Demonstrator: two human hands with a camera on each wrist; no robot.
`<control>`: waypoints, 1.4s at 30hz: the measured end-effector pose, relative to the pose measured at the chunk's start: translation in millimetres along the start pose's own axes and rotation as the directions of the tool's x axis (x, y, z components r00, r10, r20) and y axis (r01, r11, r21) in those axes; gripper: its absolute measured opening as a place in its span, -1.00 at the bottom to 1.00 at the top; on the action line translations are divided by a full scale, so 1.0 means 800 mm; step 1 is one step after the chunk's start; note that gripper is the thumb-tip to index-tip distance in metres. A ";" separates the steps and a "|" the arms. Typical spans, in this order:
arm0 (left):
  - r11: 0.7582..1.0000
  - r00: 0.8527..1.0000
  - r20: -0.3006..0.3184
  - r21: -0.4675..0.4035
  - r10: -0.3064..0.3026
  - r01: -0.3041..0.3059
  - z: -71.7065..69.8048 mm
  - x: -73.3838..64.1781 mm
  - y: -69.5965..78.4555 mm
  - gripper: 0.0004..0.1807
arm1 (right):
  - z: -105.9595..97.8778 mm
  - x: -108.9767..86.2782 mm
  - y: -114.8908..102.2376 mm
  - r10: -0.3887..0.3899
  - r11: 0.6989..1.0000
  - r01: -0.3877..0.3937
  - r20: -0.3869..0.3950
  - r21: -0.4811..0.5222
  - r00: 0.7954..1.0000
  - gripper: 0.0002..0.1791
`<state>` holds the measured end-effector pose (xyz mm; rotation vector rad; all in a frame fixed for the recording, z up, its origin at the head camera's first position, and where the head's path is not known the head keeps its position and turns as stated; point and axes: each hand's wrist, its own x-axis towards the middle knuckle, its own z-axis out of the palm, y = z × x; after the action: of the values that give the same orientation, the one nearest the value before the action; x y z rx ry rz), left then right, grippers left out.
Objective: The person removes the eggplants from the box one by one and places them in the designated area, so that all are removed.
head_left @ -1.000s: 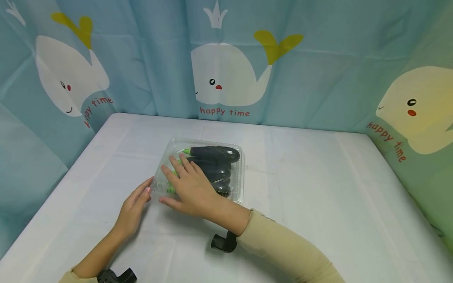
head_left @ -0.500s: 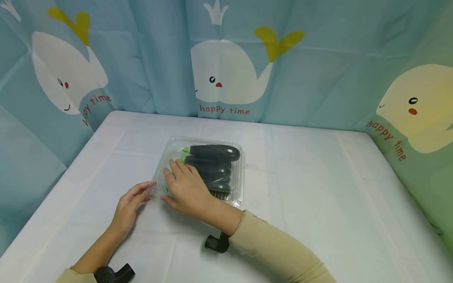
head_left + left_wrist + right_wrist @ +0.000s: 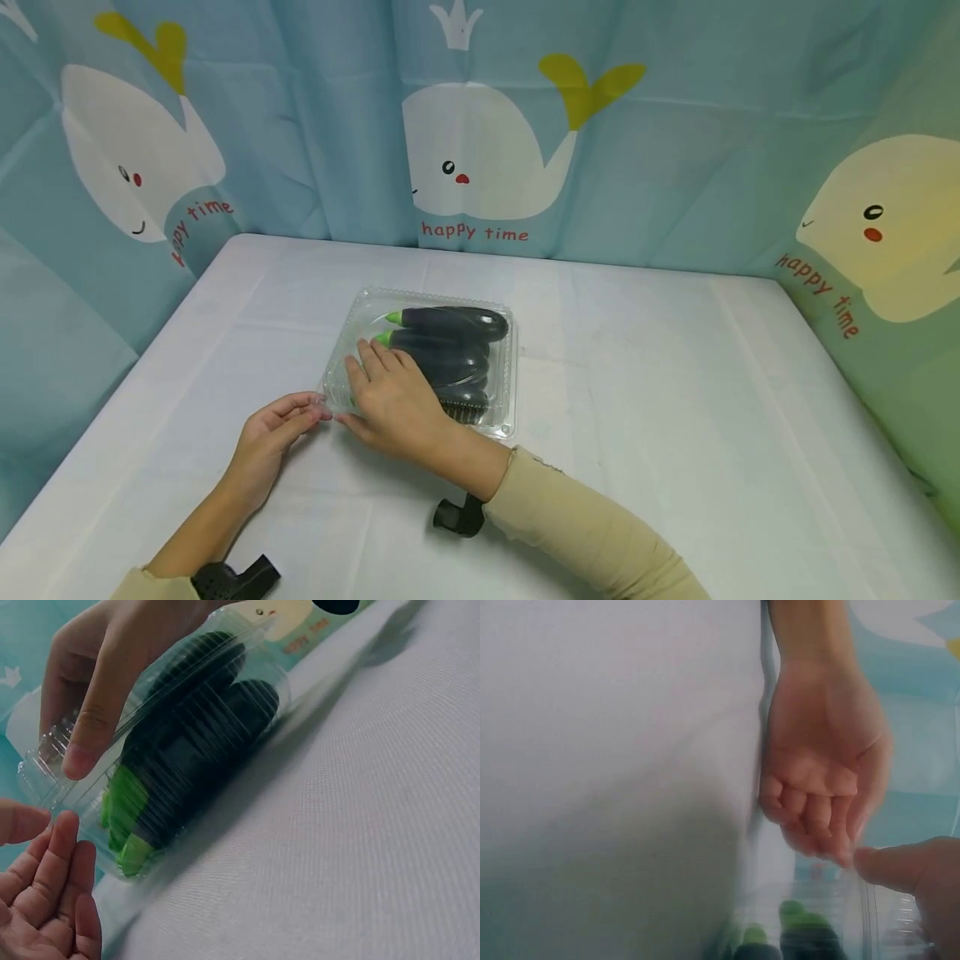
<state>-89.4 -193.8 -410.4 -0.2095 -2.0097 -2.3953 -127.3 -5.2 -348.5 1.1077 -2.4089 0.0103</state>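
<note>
A clear plastic clamshell container (image 3: 378,303) lies on the white-covered table, left of the middle. Through its lid show several dark eggplants (image 3: 446,354) with green stem ends pointing left. My left hand (image 3: 266,442) pinches the container's front left corner between thumb and fingertips, which the left wrist view shows close up. Across the lid rests my right hand (image 3: 397,404), its fingers laid over the stem side and hiding part of the eggplants. In the left wrist view the right thumb (image 3: 88,739) lies against the lid's front edge, beside the left fingertips.
A white cloth covers the table (image 3: 660,400). Behind and along the sides hangs a blue-green curtain (image 3: 675,175) printed with whales. Black camera mounts sit under the left wrist (image 3: 236,579) and the right wrist (image 3: 459,517).
My right hand has drawn its spread fingers together and slid slightly toward the container's front left corner. My left hand has shifted down the left side to pinch that corner.
</note>
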 end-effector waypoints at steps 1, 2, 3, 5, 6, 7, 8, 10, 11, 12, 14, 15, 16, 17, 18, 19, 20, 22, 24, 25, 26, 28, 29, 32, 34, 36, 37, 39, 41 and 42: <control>1.000 1.000 0.004 -0.013 -0.001 0.001 0.001 0.000 0.000 -0.84 | 0.000 0.000 0.000 -0.010 1.000 0.010 -0.004 -0.008 1.000 -0.33; 1.000 1.000 0.008 -0.021 -0.005 0.005 0.001 0.000 0.000 -0.84 | 0.001 0.000 -0.001 -0.018 1.000 0.018 -0.004 -0.013 1.000 -0.34; 0.999 1.000 0.009 -0.033 -0.009 0.010 0.002 0.000 0.001 -0.83 | 0.001 0.000 -0.001 -0.027 0.999 0.027 -0.004 -0.022 1.000 -0.34; 0.998 1.000 0.006 -0.057 -0.015 0.016 0.004 0.000 0.001 -0.83 | 0.002 0.001 -0.001 -0.041 0.999 0.040 -0.006 -0.034 0.999 -0.35; 0.998 1.000 0.002 -0.066 -0.016 0.016 0.005 0.001 0.001 -0.83 | 0.001 0.001 -0.001 -0.045 0.998 0.044 -0.005 -0.041 0.999 -0.35; 0.997 1.000 -0.003 -0.075 -0.016 0.016 0.005 0.001 0.000 -0.83 | 0.001 0.001 -0.001 -0.046 0.998 0.046 -0.006 -0.043 0.999 -0.36; 0.997 1.000 -0.008 -0.081 -0.014 0.014 0.006 0.001 0.000 -0.83 | 0.001 0.002 -0.001 -0.046 0.998 0.045 -0.002 -0.044 0.999 -0.36; 0.995 1.000 -0.016 -0.095 -0.004 0.002 0.007 0.001 0.000 -0.83 | -0.001 0.003 -0.001 -0.047 0.998 0.048 0.027 -0.044 0.999 -0.37; 0.995 1.000 -0.020 -0.096 0.000 -0.002 0.008 0.001 0.000 -0.83 | -0.003 0.003 -0.001 -0.054 0.997 0.056 0.045 -0.048 0.998 -0.37; 0.995 1.000 -0.026 -0.095 0.002 -0.004 0.008 0.001 0.000 -0.83 | -0.004 0.004 -0.001 -0.064 0.996 0.067 0.063 -0.056 0.996 -0.37; 0.996 0.999 -0.035 -0.089 0.007 -0.010 0.009 0.001 0.000 -0.83 | -0.005 0.005 0.000 -0.099 0.989 0.107 0.086 -0.099 0.991 -0.39; 0.996 0.999 -0.038 -0.083 0.011 -0.014 0.010 0.001 0.000 -0.83 | -0.005 0.006 0.000 -0.122 0.982 0.133 0.089 -0.131 0.988 -0.40; 0.997 0.999 -0.044 -0.077 0.014 -0.018 0.010 0.000 0.000 -0.83 | -0.004 0.006 0.001 -0.148 0.973 0.159 0.077 -0.166 0.986 -0.40; 0.997 0.999 -0.051 -0.073 0.018 -0.022 0.011 0.000 0.000 -0.83 | -0.002 0.006 0.002 -0.174 0.961 0.183 0.060 -0.205 0.983 -0.41; 0.997 0.998 -0.057 -0.072 0.022 -0.026 0.011 0.000 0.000 -0.83 | 0.000 0.006 0.002 -0.200 0.947 0.203 0.039 -0.248 0.979 -0.42; 0.997 0.998 -0.061 -0.070 0.027 -0.031 0.012 0.000 0.000 -0.83 | 0.002 0.006 0.002 -0.220 0.933 0.216 0.018 -0.288 0.975 -0.43; 0.997 0.997 -0.065 -0.067 0.031 -0.036 0.013 0.000 -0.001 -0.83 | 0.004 0.006 0.003 -0.238 0.921 0.225 0.000 -0.316 0.971 -0.45; 0.997 0.997 -0.071 -0.062 0.041 -0.046 0.014 0.001 -0.001 -0.84 | 0.007 0.005 0.003 -0.254 0.910 0.227 -0.034 -0.346 0.967 -0.48; 0.997 0.996 -0.072 -0.053 0.053 -0.057 0.015 0.001 -0.001 -0.85 | 0.010 0.005 0.003 -0.260 0.905 0.224 -0.056 -0.362 0.964 -0.52; 0.997 0.996 -0.074 -0.045 0.059 -0.062 0.015 0.002 -0.002 -0.86 | 0.010 0.005 0.004 -0.260 0.907 0.220 -0.065 -0.360 0.963 -0.54; 0.997 0.995 -0.076 -0.039 0.064 -0.067 0.015 0.002 -0.002 -0.86 | 0.011 0.005 0.004 -0.261 0.908 0.218 -0.074 -0.356 0.963 -0.55; 0.997 0.994 -0.083 -0.041 0.068 -0.072 0.016 0.002 -0.002 -0.86 | 0.012 0.005 0.004 -0.260 0.911 0.215 -0.088 -0.352 0.962 -0.57; 0.996 0.994 -0.086 -0.044 0.069 -0.073 0.016 0.002 -0.002 -0.86 | 0.013 0.005 0.004 -0.261 0.912 0.214 -0.091 -0.350 0.961 -0.57; 0.996 0.993 -0.094 -0.061 0.066 -0.072 0.016 0.002 -0.002 -0.85 | 0.013 0.005 0.004 -0.261 0.910 0.213 -0.092 -0.355 0.961 -0.57; 0.995 0.993 -0.098 -0.074 0.064 -0.072 0.017 0.002 -0.002 -0.84 | 0.013 0.005 0.004 -0.260 0.906 0.212 -0.087 -0.366 0.962 -0.59; 0.994 0.993 -0.100 -0.081 0.066 -0.074 0.017 0.002 -0.002 -0.83 | 0.013 0.005 0.003 -0.263 0.901 0.213 -0.084 -0.378 0.961 -0.61; 0.994 0.993 -0.100 -0.084 0.067 -0.075 0.017 0.002 -0.002 -0.82 | 0.013 0.006 0.004 -0.264 0.900 0.214 -0.083 -0.381 0.961 -0.62; 0.993 0.993 -0.099 -0.087 0.069 -0.077 0.017 0.002 -0.002 -0.82 | 0.013 0.006 0.004 -0.265 0.899 0.217 -0.080 -0.380 0.961 -0.63; 0.993 0.993 -0.096 -0.090 0.072 -0.081 0.017 0.002 -0.002 -0.81 | 0.012 0.006 0.004 -0.268 0.901 0.222 -0.075 -0.371 0.961 -0.62; 0.992 0.993 -0.093 -0.091 0.075 -0.084 0.016 0.001 -0.002 -0.81 | 0.012 0.006 0.004 -0.269 0.903 0.225 -0.072 -0.366 0.961 -0.62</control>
<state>-89.4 -180.5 -409.7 -0.1755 -1.8167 -2.4081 -136.7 -8.6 -354.4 1.1904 -2.0406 -0.4158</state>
